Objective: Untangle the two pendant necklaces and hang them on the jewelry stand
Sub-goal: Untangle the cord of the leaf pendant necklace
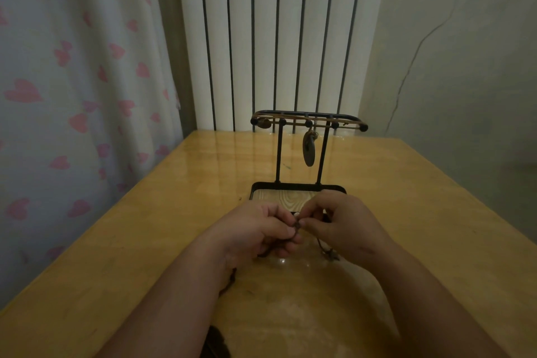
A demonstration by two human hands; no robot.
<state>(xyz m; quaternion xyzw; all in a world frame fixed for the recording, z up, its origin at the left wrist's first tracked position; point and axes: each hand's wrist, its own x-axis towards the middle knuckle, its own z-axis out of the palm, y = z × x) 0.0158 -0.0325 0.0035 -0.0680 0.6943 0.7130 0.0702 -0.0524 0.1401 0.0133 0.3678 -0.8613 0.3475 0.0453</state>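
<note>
Stand tray [337, 187] bare; pendant [308, 149] hangs above; both hands pinch cord [297, 225]

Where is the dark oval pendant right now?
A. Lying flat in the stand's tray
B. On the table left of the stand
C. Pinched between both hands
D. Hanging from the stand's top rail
D: the oval pendant hangs by its cord from the jewelry stand, above the tray.

Counts: 1 jewelry stand [299, 154] with 2 uprights and 5 visible knob-tipped pegs. 1 necklace [308, 147] hanging on it, with 1 oval pendant. 1 dark cord [297, 225] between 2 hands: left [261, 231], right [343, 224]. 1 desk [145, 241].
</note>
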